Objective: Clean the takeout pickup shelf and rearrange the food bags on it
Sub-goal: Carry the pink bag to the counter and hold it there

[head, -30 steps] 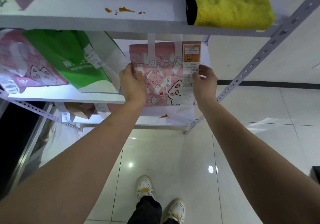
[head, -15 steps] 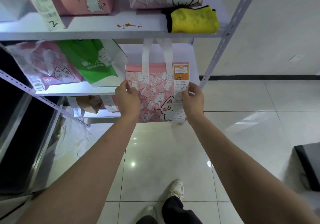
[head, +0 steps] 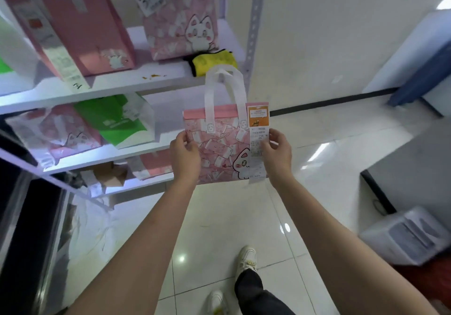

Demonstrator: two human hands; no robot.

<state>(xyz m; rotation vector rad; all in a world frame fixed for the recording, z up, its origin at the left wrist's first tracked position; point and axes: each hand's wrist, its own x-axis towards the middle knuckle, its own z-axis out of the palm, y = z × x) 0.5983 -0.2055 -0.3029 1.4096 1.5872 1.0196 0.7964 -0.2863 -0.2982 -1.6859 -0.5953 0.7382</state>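
At frame centre, your left hand (head: 186,154) and right hand (head: 278,152) pinch the pink bag (head: 223,146) by its soft sides; it looks light, so its handles (head: 224,90) would serve better.

Takeout pickup spot in a shop, metal shelf (head: 127,84) of receipt-tagged food bags (head: 180,14), tiled floor (head: 219,229)

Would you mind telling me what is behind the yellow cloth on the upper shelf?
Directly behind the yellow cloth stands a pink cat-print bag, upright on the white shelf. The cloth covers that bag's lower right corner, and the held bag's white handles cover part of the cloth.
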